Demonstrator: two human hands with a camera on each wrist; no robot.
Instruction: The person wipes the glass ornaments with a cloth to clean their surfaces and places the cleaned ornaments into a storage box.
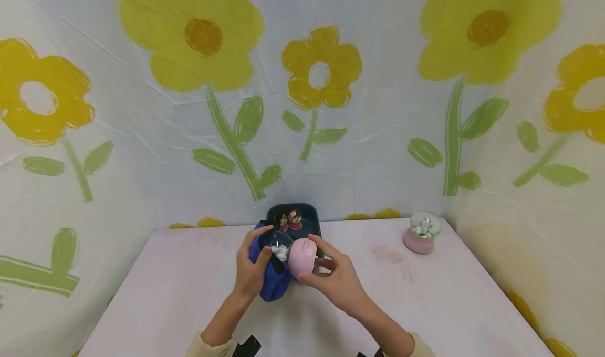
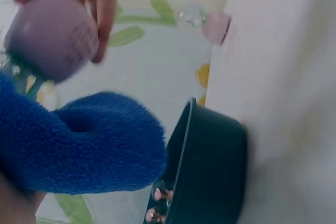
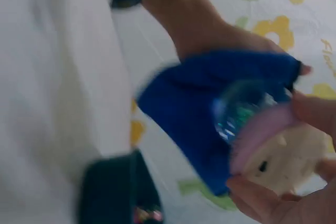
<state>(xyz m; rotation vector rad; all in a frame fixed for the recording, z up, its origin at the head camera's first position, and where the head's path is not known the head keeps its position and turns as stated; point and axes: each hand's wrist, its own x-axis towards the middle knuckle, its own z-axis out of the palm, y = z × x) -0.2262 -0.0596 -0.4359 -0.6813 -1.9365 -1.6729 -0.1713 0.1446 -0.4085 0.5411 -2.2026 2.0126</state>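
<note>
A snow globe with a pink base and a clear dome is held in the air, tilted on its side. My right hand grips its pink base between thumb and fingers; the cream underside shows in the right wrist view. Around the dome, my left hand holds a fuzzy blue cloth with black edging against the glass. The cloth hangs below the left fingers. Behind the hands stands a dark green tray holding two small globe-like ornaments, partly hidden by the left hand.
Another pink-based snow globe stands upright at the table's back right. The pale pink-white table meets a flower-printed backdrop at the back and sides.
</note>
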